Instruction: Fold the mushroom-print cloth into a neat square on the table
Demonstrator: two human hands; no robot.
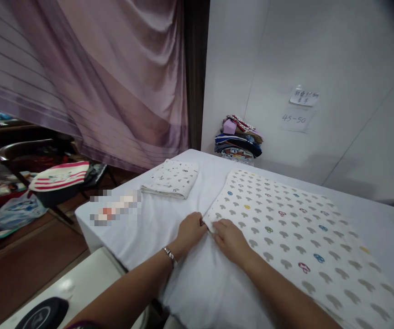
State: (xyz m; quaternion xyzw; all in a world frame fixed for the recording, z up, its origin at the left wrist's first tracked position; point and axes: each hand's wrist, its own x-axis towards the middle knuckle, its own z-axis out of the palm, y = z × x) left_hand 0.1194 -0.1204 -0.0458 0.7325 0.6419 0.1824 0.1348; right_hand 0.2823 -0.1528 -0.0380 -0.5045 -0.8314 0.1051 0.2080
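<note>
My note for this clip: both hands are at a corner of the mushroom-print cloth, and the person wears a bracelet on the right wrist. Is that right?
Not quite: the head view shows the bracelet on the left wrist. The rest holds: left hand and right hand are at a corner of the mushroom-print cloth.

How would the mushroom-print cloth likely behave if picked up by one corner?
The cloth would probably droop, since it looks like soft fabric. Its low edge suggests little weight for its spread. Rolling seems unlikely, given its broad, flat shape.
</note>
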